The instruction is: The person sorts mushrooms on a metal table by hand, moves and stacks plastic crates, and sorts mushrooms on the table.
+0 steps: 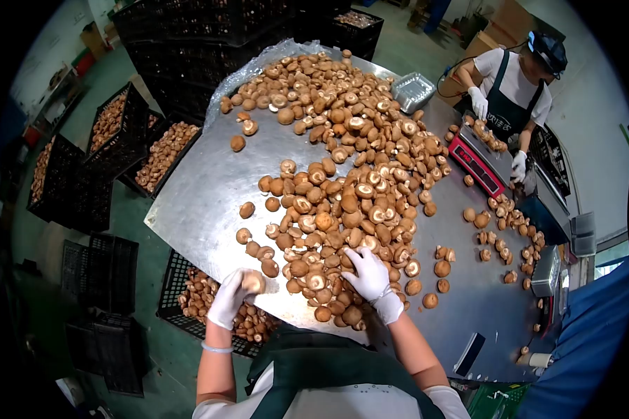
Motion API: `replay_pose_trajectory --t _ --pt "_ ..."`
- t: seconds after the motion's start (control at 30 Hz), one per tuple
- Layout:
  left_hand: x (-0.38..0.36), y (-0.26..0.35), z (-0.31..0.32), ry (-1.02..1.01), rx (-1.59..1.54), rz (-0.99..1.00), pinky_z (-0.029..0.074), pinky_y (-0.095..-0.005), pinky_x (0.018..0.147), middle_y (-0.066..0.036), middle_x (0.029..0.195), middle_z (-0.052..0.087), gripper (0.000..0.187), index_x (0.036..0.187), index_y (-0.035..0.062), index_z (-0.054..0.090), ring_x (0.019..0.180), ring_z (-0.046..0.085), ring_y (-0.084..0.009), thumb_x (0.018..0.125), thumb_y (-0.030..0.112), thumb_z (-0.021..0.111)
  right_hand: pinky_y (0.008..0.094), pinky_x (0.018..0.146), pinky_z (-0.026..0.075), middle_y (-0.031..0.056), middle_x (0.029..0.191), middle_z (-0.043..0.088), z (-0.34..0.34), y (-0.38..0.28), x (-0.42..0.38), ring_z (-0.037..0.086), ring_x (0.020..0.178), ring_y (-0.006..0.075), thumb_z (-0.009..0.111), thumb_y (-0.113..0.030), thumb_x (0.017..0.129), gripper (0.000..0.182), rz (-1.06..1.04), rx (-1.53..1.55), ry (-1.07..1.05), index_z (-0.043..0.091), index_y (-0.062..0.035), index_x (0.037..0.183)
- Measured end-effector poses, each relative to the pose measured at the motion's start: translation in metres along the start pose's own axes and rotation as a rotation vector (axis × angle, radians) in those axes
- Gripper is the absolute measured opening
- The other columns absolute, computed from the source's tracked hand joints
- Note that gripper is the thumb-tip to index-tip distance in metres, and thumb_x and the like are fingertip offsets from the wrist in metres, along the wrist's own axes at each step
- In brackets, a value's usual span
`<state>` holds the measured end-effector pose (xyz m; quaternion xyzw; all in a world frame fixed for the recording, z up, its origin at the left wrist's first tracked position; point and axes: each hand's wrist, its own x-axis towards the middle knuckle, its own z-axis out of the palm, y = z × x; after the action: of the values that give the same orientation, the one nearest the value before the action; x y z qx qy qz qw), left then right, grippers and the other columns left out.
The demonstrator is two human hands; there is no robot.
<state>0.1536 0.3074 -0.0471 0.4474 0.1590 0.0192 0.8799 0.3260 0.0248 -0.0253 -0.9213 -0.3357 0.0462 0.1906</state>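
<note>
My left hand (233, 297), in a white glove, is closed around a brown shiitake mushroom (254, 282) at the near left edge of the metal table, above a black crate. Over the near part of a large heap of shiitake mushrooms (349, 202) lies my right hand (369, 276), also gloved. Its fingers are stretched out and apart, touching the mushrooms, with no mushroom clearly gripped. Some mushrooms in the heap lie cap up, others show pale gills and stems.
A black crate (169, 297) of mushrooms stands below the metal table (196, 202). More filled crates (166, 155) are at left. A clear plastic tray stack (413, 91) stands behind the heap. Across, a co-worker (514, 91) handles mushrooms at a red scale (476, 166). A phone-like dark slab (470, 354) lies at right.
</note>
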Motion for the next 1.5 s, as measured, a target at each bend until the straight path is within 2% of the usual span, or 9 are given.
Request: replay_pose_trajectory --t 0.07,0.2,0.43,0.53,0.77,1.03,1.23,1.3,1.5 --pt "-0.010 0.017 -0.018 -0.156 0.230 -0.008 0.048 -0.0320 0.086 -0.014 0.102 0.066 0.042 0.107 -0.0042 0.060 0.094 0.063 -0.0214 0.098 0.033 0.042 0.0366 0.077 0.050 0.0101 0.102 0.056 -0.002 0.002 0.001 0.060 0.090 0.0291 0.071 -0.027 0.074 0.049 0.034 0.104 0.045 0.057 -0.0123 0.119" --pt "0.020 0.037 0.003 0.270 0.788 0.044 0.048 -0.0240 0.064 -0.006 0.084 0.066 0.026 0.099 -0.0031 0.064 0.069 0.056 -0.0091 0.090 0.020 0.057 0.0349 0.077 0.049 0.0116 0.099 0.059 -0.008 -0.003 0.003 0.060 0.091 0.0298 0.069 -0.024 0.078 0.038 0.022 0.263 0.153 0.061 -0.0074 0.111" --pt "0.128 -0.013 0.042 0.395 1.680 0.661 0.037 -0.0466 0.093 -0.014 0.097 0.064 0.030 0.102 0.0071 0.065 0.091 0.059 -0.0301 0.079 0.027 0.065 0.0320 0.077 0.048 0.0115 0.094 0.060 -0.013 -0.029 0.007 0.060 0.085 0.0259 0.065 -0.015 0.082 0.029 -0.051 0.619 0.072 0.062 -0.0058 0.109" --pt "0.139 -0.023 0.035 0.388 1.481 0.483 0.032 -0.0501 0.097 -0.015 0.102 0.064 0.035 0.105 0.0059 0.063 0.091 0.059 -0.0312 0.079 0.030 0.065 0.0288 0.076 0.048 0.0107 0.096 0.061 -0.020 -0.029 0.000 0.060 0.082 0.0198 0.064 -0.014 0.083 0.028 -0.001 0.700 -0.010 0.062 -0.0054 0.110" --pt "0.067 0.017 0.081 0.031 0.188 0.051 0.043 -0.0260 0.095 -0.008 0.123 0.055 0.041 0.129 -0.0015 0.045 0.109 0.053 -0.0141 0.090 0.004 0.052 0.0256 0.086 0.045 0.0099 0.118 0.055 -0.005 -0.027 -0.003 0.058 0.097 0.0152 0.051 -0.016 0.093 0.052 0.195 1.320 -0.424 0.033 -0.0042 0.140" --pt "0.028 -0.005 0.081 -0.088 0.042 0.045 0.036 -0.0330 0.105 -0.015 0.138 0.043 0.042 0.132 -0.0029 0.040 0.124 0.046 -0.0224 0.091 0.003 0.046 0.0340 0.096 0.043 0.0144 0.134 0.043 0.020 -0.043 0.009 0.052 0.116 0.0220 0.047 -0.024 0.095 0.056 0.167 1.791 -0.545 0.026 -0.0040 0.143" --pt "0.041 -0.034 0.094 0.271 0.239 0.210 0.042 -0.0313 0.095 -0.013 0.115 0.059 0.028 0.120 -0.0013 0.051 0.108 0.055 -0.0220 0.096 0.011 0.041 0.0362 0.091 0.049 0.0130 0.132 0.046 0.053 -0.067 -0.010 0.053 0.114 0.0208 0.043 -0.014 0.097 0.044 0.554 2.125 -0.671 0.034 -0.0045 0.139" --pt "0.041 -0.047 0.097 0.141 0.754 0.261 0.039 -0.0331 0.099 -0.013 0.120 0.056 0.033 0.123 -0.0012 0.051 0.112 0.052 -0.0213 0.097 0.016 0.039 0.0333 0.091 0.048 0.0109 0.130 0.047 0.064 -0.075 -0.013 0.054 0.113 0.0190 0.045 -0.013 0.096 0.043 0.546 2.015 -0.499 0.035 -0.0044 0.138" --pt "0.029 -0.024 0.125 -0.236 0.363 0.200 0.034 -0.0331 0.103 -0.017 0.127 0.051 0.041 0.131 -0.0045 0.040 0.119 0.049 -0.0235 0.099 0.021 0.035 0.0254 0.081 0.050 0.0086 0.122 0.051 0.042 -0.055 -0.023 0.057 0.105 0.0149 0.049 -0.015 0.094 0.047 0.614 1.850 -0.545 0.034 -0.0037 0.137"
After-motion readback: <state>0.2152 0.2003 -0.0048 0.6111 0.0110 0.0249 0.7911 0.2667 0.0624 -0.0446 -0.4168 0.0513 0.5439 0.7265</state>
